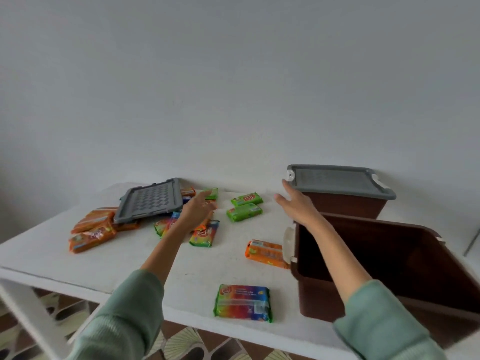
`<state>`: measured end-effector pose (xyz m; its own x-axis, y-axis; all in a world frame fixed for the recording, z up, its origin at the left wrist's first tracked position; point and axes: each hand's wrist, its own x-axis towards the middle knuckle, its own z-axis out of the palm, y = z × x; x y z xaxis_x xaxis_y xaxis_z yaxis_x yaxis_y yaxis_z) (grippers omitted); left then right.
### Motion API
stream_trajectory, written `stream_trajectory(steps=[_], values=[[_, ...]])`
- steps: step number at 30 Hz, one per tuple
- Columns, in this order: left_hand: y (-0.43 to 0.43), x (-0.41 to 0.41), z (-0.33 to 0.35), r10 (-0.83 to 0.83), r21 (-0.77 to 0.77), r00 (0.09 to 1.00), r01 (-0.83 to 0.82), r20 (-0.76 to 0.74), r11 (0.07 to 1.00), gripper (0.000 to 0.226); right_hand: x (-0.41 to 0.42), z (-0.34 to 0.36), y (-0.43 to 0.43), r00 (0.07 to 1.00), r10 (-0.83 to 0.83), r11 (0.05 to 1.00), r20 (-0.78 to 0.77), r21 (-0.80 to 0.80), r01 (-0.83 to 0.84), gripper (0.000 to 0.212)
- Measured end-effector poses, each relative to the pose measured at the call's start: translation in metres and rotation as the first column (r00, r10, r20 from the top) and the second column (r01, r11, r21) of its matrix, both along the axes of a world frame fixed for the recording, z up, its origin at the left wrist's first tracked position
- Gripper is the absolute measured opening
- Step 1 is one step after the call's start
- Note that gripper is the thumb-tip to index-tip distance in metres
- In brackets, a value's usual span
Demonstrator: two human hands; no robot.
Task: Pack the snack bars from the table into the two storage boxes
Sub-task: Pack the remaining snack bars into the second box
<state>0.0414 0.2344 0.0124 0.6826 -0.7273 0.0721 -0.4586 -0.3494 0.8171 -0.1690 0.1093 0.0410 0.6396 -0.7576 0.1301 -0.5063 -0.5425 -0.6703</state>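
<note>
Left hand (pixel 198 211) spread above snack bars (pixel 204 236) (contact unclear) — right hand (pixel 296 203) spread, holding nothing.

Both arms wear a soft, pale sage-green top that looks like a fine knit. The left sleeve (pixel 122 315) enters from 7 o'clock, the right sleeve (pixel 384 323) from 5 o'clock. Each ends partway along the forearm in a plain, rounded cuff (pixel 153 279). The left hand (pixel 197 209) and right hand (pixel 296 203) are bare.
</note>
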Motion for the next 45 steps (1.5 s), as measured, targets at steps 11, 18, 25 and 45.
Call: stream_trajectory(steps=[11,18,25,45], values=[[-0.025,0.082,-0.078,-0.073,0.27,0.987,0.032,0.142,0.962,0.046,0.103,-0.122,0.042,0.93,-0.129,0.982,-0.344,0.087,0.169,0.056],[-0.043,0.071,-0.103,-0.216,0.53,0.924,0.017,0.316,0.848,0.059,0.106,-0.151,0.052,0.847,-0.212,0.975,-0.487,-0.165,0.15,0.056],[-0.014,0.057,-0.113,-0.185,0.402,0.775,-0.096,0.604,0.911,0.062,0.081,-0.132,0.04,0.815,0.054,0.991,-0.577,-0.068,-0.114,0.074],[-0.042,0.068,-0.064,0.036,0.25,0.986,-0.076,0.16,0.965,0.06,0.089,-0.101,0.043,0.935,-0.186,0.962,-0.301,-0.248,0.111,0.066]])
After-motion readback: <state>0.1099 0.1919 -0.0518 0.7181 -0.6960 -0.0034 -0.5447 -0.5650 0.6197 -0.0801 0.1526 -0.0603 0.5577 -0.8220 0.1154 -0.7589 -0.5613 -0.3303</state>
